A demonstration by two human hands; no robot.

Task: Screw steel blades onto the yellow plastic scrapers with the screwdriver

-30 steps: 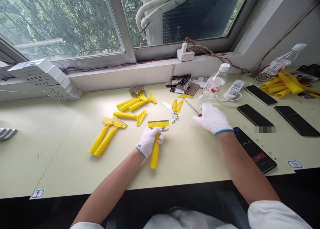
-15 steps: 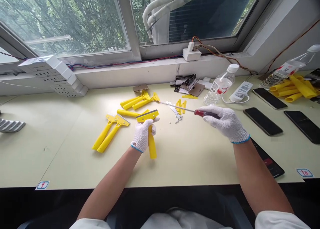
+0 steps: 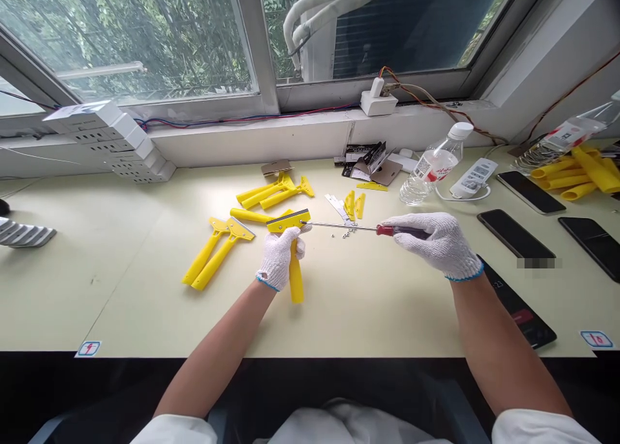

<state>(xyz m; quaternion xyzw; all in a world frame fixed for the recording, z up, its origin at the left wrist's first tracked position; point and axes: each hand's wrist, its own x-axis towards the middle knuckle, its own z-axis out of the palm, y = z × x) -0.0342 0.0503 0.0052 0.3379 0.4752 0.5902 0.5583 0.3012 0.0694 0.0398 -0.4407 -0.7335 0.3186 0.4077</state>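
Observation:
My left hand (image 3: 281, 257), in a white knitted glove, is closed around a yellow scraper (image 3: 296, 276), its head up and its handle pointing down toward me. My gloved right hand (image 3: 433, 241) grips a screwdriver (image 3: 385, 230) with a red and dark handle. Its long shaft lies level, and the tip meets the right end of the scraper head. Beyond the hands are small screws (image 3: 347, 233), white blades (image 3: 336, 205) and yellow plastic plates (image 3: 359, 205). Two scrapers (image 3: 213, 257) lie left of my left hand, and several more yellow scrapers (image 3: 271, 195) lie behind it.
A water bottle (image 3: 431, 163), a power strip (image 3: 473, 178) and black packaging (image 3: 371, 160) stand toward the back. Phones (image 3: 516, 233) lie on the right, near yellow tubes (image 3: 576, 173). White boxes (image 3: 121, 144) are stacked at the back left, and a grey ridged part (image 3: 26, 233) lies far left.
The screwdriver tip has come down from above and beyond the scraper head onto its right end, and the shaft is now nearly level. My left hand still holds the scraper.

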